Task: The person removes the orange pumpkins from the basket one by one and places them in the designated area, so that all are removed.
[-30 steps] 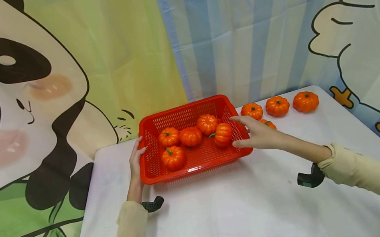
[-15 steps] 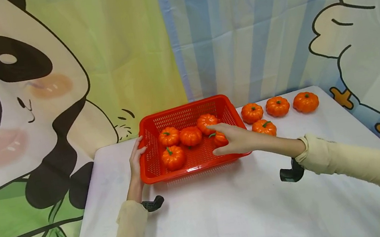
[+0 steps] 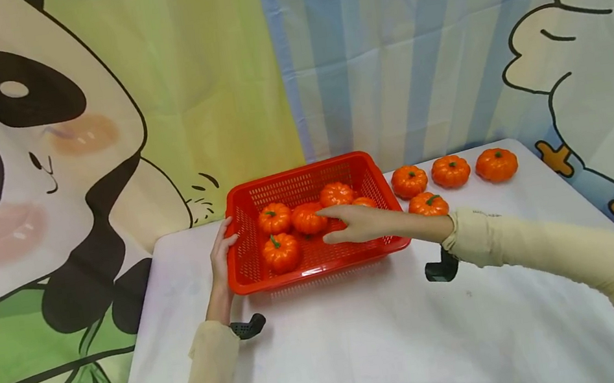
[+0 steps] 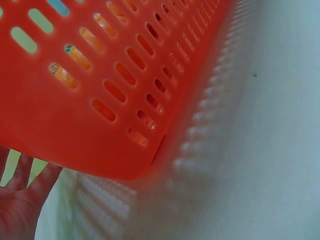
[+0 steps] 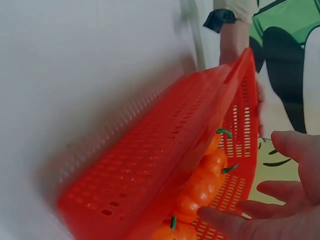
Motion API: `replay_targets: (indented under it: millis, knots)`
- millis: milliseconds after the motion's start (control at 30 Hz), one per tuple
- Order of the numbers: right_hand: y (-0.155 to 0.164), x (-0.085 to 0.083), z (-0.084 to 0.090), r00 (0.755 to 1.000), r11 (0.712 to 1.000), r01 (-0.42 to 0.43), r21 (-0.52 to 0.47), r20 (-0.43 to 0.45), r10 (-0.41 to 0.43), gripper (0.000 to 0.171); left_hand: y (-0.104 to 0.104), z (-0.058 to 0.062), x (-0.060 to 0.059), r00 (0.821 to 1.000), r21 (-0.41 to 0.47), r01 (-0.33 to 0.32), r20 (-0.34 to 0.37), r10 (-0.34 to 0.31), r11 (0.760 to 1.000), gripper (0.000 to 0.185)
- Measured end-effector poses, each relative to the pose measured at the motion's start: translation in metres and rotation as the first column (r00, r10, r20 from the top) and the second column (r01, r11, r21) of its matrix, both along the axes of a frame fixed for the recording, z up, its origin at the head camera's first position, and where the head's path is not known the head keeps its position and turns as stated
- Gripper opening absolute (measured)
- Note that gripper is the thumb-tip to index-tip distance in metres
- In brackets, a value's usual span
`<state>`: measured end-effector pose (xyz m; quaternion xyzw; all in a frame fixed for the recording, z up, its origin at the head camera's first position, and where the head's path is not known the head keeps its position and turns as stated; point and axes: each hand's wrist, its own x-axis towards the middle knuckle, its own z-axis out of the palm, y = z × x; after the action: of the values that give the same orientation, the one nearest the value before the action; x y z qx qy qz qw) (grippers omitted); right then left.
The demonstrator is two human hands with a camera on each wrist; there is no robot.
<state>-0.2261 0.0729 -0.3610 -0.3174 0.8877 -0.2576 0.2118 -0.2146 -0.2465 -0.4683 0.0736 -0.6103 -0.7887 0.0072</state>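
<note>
Red basket point(image 3: 247, 272) sits at the far-left part of the white table point(image 3: 365, 353), back wall almost against the cartoon backdrop point(image 3: 96, 116).

Left hand point(image 3: 220, 256) rests on the basket's left short wall at about 9 o'clock, thumb over the top rim, fingers loosely along the outside. The wrist view shows only fingertips under the slotted wall, so I cannot tell how firm the hold is.

Right hand point(image 3: 354, 225) is inside the basket, coming in over the right wall from 3 o'clock. Fingers are extended and relaxed, gripping nothing; the index tip reaches toward the middle pumpkin point(image 3: 307, 219) and looks to be just touching it. Right wrist view confirms spread fingers hovering over the pumpkins in a row.

Basket contents: pumpkin at back left point(image 3: 274, 218), one at front left point(image 3: 281, 252), one at back centre point(image 3: 335, 193), one partly hidden behind the right hand point(image 3: 364, 202). Bare basket floor runs along the front wall at 6 o'clock.

Outside, at 2 o'clock from the basket: four more pumpkins, three in a row point(image 3: 450, 171) along the table's far edge and one nearer point(image 3: 428, 204), just beside the right forearm.

Open table from 4 to 8 o'clock.
</note>
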Motion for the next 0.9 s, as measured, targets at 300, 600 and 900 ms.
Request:
replay_targets:
  millis: [300,600,900]
  knots:
    - [-0.05,-0.05,-0.018,0.993,0.986,-0.104,0.133,-0.05,0.111,0.06,0.001,0.0,-0.001,1.0,0.009,-0.005,0.013,0.004,1.0,0.05]
    - [-0.077,-0.078,-0.038,0.992,0.961,-0.115,0.252,-0.027,0.126,0.058,0.0,-0.001,-0.002,1.0,0.019,0.009,-0.009,-0.009,1.0,0.049]
    - [-0.095,-0.133,-0.086,0.995,0.946,-0.101,0.309,0.023,0.098,0.064,-0.001,0.0,-0.002,1.0,0.011,0.002,0.004,-0.002,1.0,0.05]
